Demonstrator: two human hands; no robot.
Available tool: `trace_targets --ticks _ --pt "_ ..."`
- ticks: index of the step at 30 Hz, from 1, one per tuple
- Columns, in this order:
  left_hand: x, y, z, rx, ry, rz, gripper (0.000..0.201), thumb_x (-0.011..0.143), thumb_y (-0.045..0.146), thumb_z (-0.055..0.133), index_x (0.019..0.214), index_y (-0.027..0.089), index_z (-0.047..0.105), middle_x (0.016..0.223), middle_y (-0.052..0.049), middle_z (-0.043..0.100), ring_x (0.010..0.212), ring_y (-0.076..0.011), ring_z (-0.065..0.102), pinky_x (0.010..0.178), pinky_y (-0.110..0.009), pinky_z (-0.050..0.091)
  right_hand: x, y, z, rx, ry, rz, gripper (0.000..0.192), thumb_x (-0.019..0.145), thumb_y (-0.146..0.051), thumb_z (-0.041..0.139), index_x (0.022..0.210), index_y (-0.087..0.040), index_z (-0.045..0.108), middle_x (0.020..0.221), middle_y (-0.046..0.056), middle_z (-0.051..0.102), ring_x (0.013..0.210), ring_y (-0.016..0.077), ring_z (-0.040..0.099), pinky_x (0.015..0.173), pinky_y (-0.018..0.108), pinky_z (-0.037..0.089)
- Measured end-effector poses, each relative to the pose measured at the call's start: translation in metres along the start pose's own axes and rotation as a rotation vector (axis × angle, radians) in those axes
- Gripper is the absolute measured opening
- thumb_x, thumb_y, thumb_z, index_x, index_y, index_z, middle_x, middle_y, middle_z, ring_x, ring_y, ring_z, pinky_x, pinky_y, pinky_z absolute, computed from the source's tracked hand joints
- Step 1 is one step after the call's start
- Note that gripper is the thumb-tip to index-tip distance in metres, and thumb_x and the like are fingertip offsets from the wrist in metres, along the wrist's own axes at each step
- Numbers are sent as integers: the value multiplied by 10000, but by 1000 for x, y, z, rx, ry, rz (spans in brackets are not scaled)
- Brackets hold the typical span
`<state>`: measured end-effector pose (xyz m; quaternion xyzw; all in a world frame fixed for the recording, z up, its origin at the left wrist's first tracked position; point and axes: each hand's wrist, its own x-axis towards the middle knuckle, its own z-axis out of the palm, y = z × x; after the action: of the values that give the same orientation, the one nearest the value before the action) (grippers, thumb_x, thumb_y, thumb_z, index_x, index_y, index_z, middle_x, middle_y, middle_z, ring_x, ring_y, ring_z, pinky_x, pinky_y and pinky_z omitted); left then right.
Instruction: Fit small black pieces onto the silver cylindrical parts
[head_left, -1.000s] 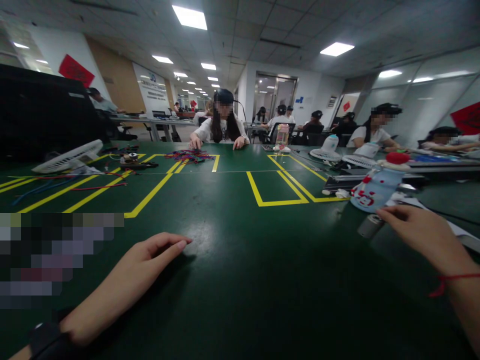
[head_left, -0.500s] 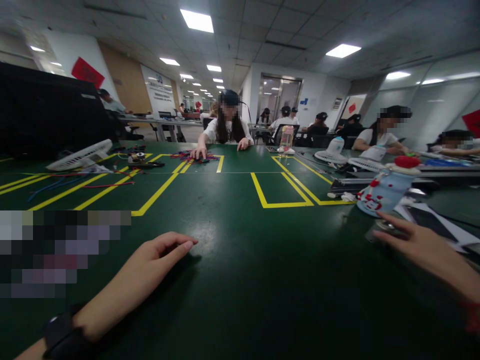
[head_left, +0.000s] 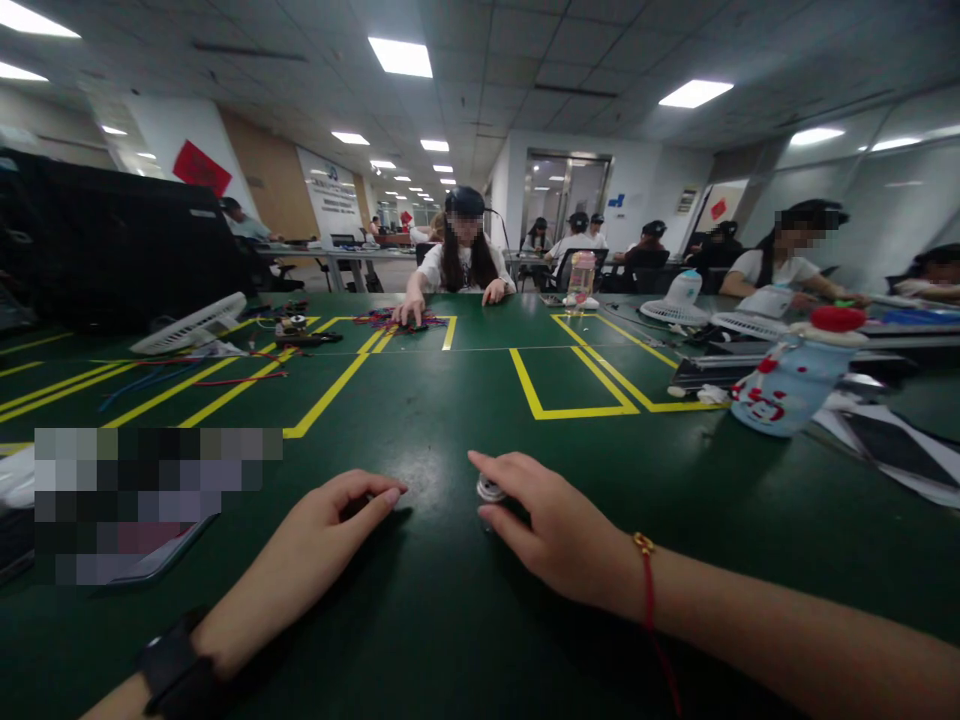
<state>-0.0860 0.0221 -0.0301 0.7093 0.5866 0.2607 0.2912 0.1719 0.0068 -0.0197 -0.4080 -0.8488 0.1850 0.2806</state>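
My right hand (head_left: 559, 525) is over the middle of the green table (head_left: 450, 620), its thumb and fingers closed around a small round silver-coloured piece (head_left: 491, 488). Most of that piece is hidden by the fingers, so its kind is unclear. A red cord with a gold bead circles the right wrist. To the left, my left hand (head_left: 341, 515) rests low over the table with fingers loosely bent forward and the thumb beside the index finger. Nothing shows in it. A dark watch (head_left: 180, 665) is on that wrist. A gap separates the two hands.
A blue cup (head_left: 787, 395) with a red top stands at right, beside papers and a phone (head_left: 892, 440). Fans (head_left: 675, 300), yellow tape outlines and loose wires (head_left: 240, 378) lie farther off. Across the table, a person's hand (head_left: 411, 308) touches a wire bundle. A blurred-out item is at left.
My right hand has moved left from beside the blue cup to the table's middle, carrying the small silver-coloured piece. My left hand has hardly moved; the view has shifted slightly.
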Motion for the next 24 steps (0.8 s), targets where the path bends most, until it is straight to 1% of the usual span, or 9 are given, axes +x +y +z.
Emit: trace_targets --ticks 3,5,7,9,12,14,18,21,24 --pt "1 12 6 32 44 60 333 873 489 488 1027 268 683 1029 -24 698 955 -245 628 827 -339 469 -2 8 12 93 62 57 676 826 -314 592 1424 -244 283 1242 52 517 1105 143 506 999 328 421" --pt "3 27 13 35 72 131 322 877 467 497 1072 271 662 1044 -29 678 922 -231 622 795 -336 479 -5 16 15 197 104 121 735 764 -319 669 1384 -234 285 1178 39 555 1060 131 533 966 312 443" --pt "5 45 22 16 68 239 284 881 423 518 1086 276 651 1045 -24 655 903 -206 609 799 -329 476 -6 22 16 286 114 151 637 753 -294 683 1291 -234 348 1106 12 584 998 106 558 917 279 463" --pt "8 61 30 -11 29 331 215 886 369 535 1021 276 675 1019 -15 641 909 -186 598 828 -319 464 -6 23 16 325 113 149 533 759 -271 677 1210 -235 396 1092 -2 584 978 90 561 885 255 468" --pt "11 74 36 -52 14 379 166 885 314 550 886 260 707 968 -11 625 911 -176 589 826 -305 455 -3 21 16 331 105 137 469 765 -268 670 1164 -236 426 1094 -11 575 967 82 554 863 243 466" --pt "12 72 34 -90 59 356 156 880 316 562 878 265 709 969 -7 613 919 -174 585 828 -303 448 -3 20 15 327 99 124 455 767 -262 660 1159 -234 433 1089 -13 573 964 84 549 866 245 462" --pt "13 53 25 -162 134 274 161 872 373 573 926 292 702 1016 6 602 964 -179 580 861 -314 431 -6 17 13 249 108 104 421 772 -226 613 1159 -230 446 1082 -12 569 959 87 540 865 245 452" --pt "14 40 22 -140 69 232 179 865 390 580 926 293 716 1071 -2 597 1018 -195 571 919 -340 413 -8 17 11 182 112 111 420 772 -216 583 1170 -227 451 1095 -6 560 967 91 533 871 247 448" --pt "14 34 24 -81 -21 227 183 862 380 581 925 289 727 1097 -14 591 1033 -206 569 949 -368 415 -9 17 10 130 102 106 445 769 -215 573 1196 -227 448 1134 3 548 1007 99 524 911 259 439"
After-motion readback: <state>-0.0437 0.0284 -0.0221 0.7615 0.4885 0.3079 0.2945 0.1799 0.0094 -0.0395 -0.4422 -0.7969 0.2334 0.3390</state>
